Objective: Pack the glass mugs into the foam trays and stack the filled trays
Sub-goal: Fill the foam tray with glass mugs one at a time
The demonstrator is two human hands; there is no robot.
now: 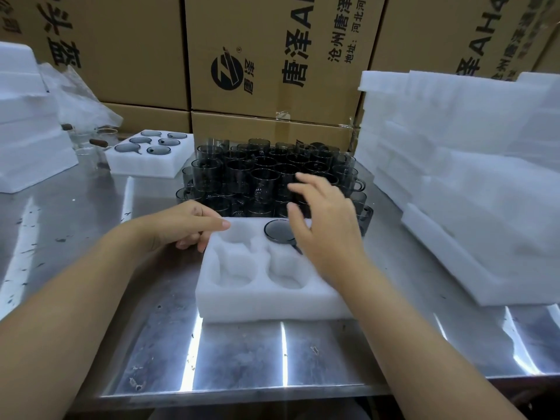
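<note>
The left hand point(185, 224) grips the foam tray point(260, 303) at its far-left corner. The right hand point(324, 225) hovers spread and empty just over the tray's one mug point(277, 230). A second tray point(142, 166) behind holds six.

Forearms point(91, 283), left hand point(185, 225), right hand point(327, 234) are bare.
</note>
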